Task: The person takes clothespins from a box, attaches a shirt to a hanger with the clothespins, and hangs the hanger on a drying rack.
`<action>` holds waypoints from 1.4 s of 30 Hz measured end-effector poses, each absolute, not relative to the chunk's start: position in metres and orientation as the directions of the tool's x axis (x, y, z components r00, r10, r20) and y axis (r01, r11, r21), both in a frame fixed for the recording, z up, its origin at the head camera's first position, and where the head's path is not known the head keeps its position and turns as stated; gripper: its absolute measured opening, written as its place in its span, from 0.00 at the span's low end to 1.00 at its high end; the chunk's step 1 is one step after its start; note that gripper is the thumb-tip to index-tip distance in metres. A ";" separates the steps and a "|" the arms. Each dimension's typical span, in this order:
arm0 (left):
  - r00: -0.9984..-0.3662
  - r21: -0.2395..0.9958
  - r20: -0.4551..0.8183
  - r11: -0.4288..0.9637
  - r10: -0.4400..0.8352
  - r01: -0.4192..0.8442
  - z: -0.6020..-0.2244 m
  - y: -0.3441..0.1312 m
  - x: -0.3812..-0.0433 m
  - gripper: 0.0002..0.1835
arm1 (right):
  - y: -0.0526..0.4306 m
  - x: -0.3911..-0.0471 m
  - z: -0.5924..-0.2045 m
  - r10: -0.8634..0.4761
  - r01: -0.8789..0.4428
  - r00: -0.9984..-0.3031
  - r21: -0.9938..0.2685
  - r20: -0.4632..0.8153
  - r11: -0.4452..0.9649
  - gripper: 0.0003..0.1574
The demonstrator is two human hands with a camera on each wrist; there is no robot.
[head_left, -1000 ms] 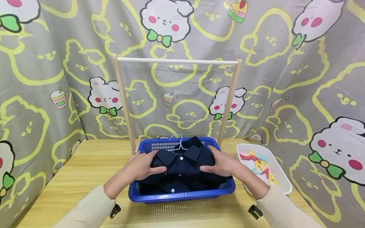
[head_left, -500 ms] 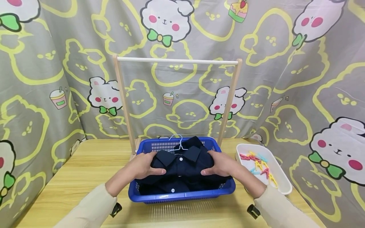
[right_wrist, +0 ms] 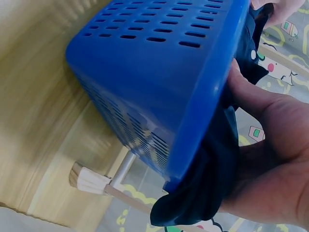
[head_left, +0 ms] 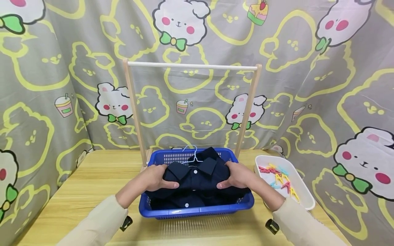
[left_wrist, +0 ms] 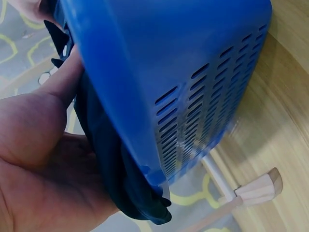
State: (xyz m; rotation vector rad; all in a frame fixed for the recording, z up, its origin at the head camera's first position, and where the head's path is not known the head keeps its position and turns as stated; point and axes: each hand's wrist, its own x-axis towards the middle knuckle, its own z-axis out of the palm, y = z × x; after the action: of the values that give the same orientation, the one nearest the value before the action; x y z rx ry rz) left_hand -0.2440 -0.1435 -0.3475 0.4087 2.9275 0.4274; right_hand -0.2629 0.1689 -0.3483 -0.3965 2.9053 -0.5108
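A dark navy button-up shirt [head_left: 203, 184] with a collar and white buttons lies in a blue plastic basket [head_left: 197, 211], spilling over its side rims. From the collar sticks up the hook of a pale hanger [head_left: 195, 153]; the rest of it is mostly hidden by the cloth. My left hand [head_left: 157, 177] grips the shirt at its left shoulder, thumb on the front. On the opposite shoulder, my right hand [head_left: 238, 176] holds the cloth the same way. In both wrist views, dark cloth [left_wrist: 104, 140] bunches between palm and basket rim; the fingertips are largely hidden.
Behind the basket stands a wooden rack with a white crossbar [head_left: 192, 66] and two posts [head_left: 250, 106]. A white tray [head_left: 307, 201] with several coloured clothespins [head_left: 286, 186] sits to the right on the wooden table [head_left: 92, 181]. A patterned curtain [head_left: 203, 85] surrounds the table.
Both hands have closed in on the shirt's shoulders, their fingers drawing in on the cloth. The shirt, hanger and basket stay in about the same place.
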 end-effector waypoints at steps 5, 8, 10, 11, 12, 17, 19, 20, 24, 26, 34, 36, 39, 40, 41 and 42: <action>-0.955 0.297 -0.135 0.930 0.264 0.215 -0.349 -0.143 -0.244 0.52 | 0.166 -0.264 -0.351 -0.256 -0.210 -0.963 -0.366 -0.080 0.907 0.60; -0.958 0.304 -0.123 0.929 0.259 0.212 -0.350 -0.143 -0.245 0.53 | 0.165 -0.265 -0.352 -0.252 -0.215 -0.966 -0.360 -0.057 0.908 0.60; -0.960 0.315 -0.108 0.925 0.257 0.213 -0.352 -0.143 -0.246 0.54 | 0.165 -0.265 -0.353 -0.255 -0.224 -0.966 -0.349 -0.045 0.910 0.60; -0.962 0.322 -0.098 0.923 0.256 0.213 -0.352 -0.143 -0.246 0.54 | 0.165 -0.265 -0.353 -0.259 -0.230 -0.965 -0.341 -0.039 0.911 0.60; -0.963 0.331 -0.088 0.920 0.253 0.211 -0.353 -0.143 -0.246 0.55 | 0.165 -0.265 -0.353 -0.260 -0.234 -0.965 -0.333 -0.034 0.913 0.60; -0.972 0.373 -0.015 0.903 0.235 0.213 -0.355 -0.141 -0.245 0.56 | 0.165 -0.263 -0.353 -0.250 -0.239 -0.968 -0.322 0.008 0.916 0.61; -0.973 0.379 0.021 0.899 0.229 0.219 -0.355 -0.140 -0.245 0.56 | 0.164 -0.262 -0.353 -0.237 -0.232 -0.971 -0.330 0.023 0.915 0.62; -0.974 0.380 0.037 0.898 0.226 0.222 -0.355 -0.139 -0.244 0.56 | 0.164 -0.261 -0.354 -0.233 -0.229 -0.972 -0.335 0.030 0.914 0.63; -0.975 0.384 0.074 0.896 0.211 0.223 -0.354 -0.137 -0.243 0.60 | 0.163 -0.259 -0.353 -0.227 -0.225 -0.973 -0.345 0.037 0.911 0.62; -0.976 0.390 0.077 0.895 0.203 0.217 -0.355 -0.136 -0.242 0.63 | 0.162 -0.258 -0.353 -0.232 -0.231 -0.972 -0.344 0.039 0.910 0.62; -0.975 0.387 0.112 0.896 0.190 0.218 -0.357 -0.134 -0.242 0.63 | 0.166 -0.258 -0.348 -0.286 -0.274 -0.958 -0.415 0.034 0.868 0.62; -0.970 0.367 0.147 0.900 0.194 0.235 -0.357 -0.134 -0.243 0.58 | 0.168 -0.259 -0.345 -0.305 -0.284 -0.952 -0.459 0.029 0.842 0.59; -0.956 0.331 0.216 0.906 0.200 0.264 -0.358 -0.134 -0.243 0.48 | 0.171 -0.259 -0.340 -0.313 -0.277 -0.950 -0.509 0.017 0.815 0.53; -0.951 0.321 0.234 0.907 0.203 0.272 -0.358 -0.134 -0.243 0.46 | 0.172 -0.259 -0.339 -0.314 -0.275 -0.949 -0.521 0.014 0.808 0.51; -0.947 0.314 0.248 0.908 0.205 0.278 -0.359 -0.134 -0.242 0.45 | 0.173 -0.259 -0.337 -0.314 -0.272 -0.950 -0.529 0.011 0.804 0.49; -0.944 0.306 0.257 0.909 0.207 0.283 -0.359 -0.134 -0.242 0.45 | 0.174 -0.259 -0.336 -0.311 -0.266 -0.950 -0.538 0.007 0.800 0.46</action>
State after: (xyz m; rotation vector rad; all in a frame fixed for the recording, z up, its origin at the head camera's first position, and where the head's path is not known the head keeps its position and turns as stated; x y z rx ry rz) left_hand -0.2417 -0.1340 -0.3590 0.4262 3.2845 0.5814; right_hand -0.2587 0.1743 -0.3359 -0.4660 2.9018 -0.8496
